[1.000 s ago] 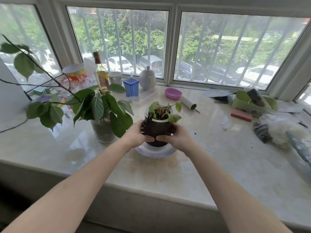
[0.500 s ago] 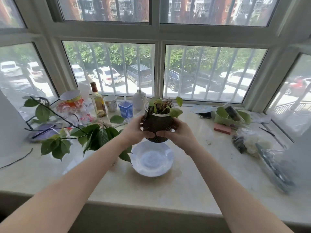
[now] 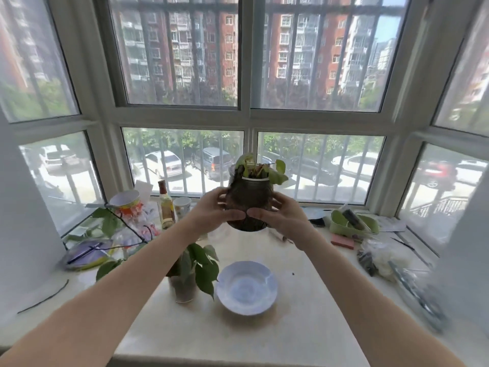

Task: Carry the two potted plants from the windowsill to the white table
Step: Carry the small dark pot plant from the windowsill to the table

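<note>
A small dark pot with a few green leaves [image 3: 248, 200] hangs in the air in front of the window, well above the marble windowsill [image 3: 304, 300]. My left hand [image 3: 214, 210] grips its left side and my right hand [image 3: 280, 215] its right side, thumbs nearly touching at the front. Below it, the white saucer [image 3: 247, 287] it stood on lies bare on the sill. A second plant in a clear glass pot [image 3: 185, 283], with long leafy branches, stands just left of the saucer, partly hidden by my left forearm. The white table is out of view.
Along the back of the sill stand a bottle [image 3: 166, 205], a cup [image 3: 182, 206] and a lidded jar [image 3: 127, 205]. A green tray [image 3: 353, 221], a pink block [image 3: 342, 241] and plastic bags [image 3: 383, 258] crowd the right end. Barred windows close off the far side.
Both hands have lifted the small dark pot off its saucer and raised it high in front of the window. The view has tilted upward.
</note>
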Demonstrator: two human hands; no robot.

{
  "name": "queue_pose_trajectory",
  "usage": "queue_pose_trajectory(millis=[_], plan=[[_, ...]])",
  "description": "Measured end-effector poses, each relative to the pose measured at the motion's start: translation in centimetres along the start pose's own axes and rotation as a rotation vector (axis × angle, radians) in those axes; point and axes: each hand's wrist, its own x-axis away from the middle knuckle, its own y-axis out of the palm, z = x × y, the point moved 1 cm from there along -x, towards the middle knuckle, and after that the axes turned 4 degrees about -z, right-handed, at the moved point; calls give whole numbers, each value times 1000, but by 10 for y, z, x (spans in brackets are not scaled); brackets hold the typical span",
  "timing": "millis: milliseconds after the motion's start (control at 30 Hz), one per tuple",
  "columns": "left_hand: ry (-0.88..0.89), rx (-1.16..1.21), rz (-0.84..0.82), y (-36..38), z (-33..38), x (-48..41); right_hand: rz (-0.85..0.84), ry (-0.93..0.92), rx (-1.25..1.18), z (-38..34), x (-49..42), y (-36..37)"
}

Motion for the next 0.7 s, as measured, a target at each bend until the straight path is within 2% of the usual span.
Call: queue_pose_trajectory(millis=[100,500,700], plan=[[-1,19,33,-7,16,5,-5,-39,54,-23,5,-4],[84,83,-19,5,62,-4,30,-116,202,-73,21,-42],[129,126,-149,23,77,5,116,-76,231,-86,61,-56]])
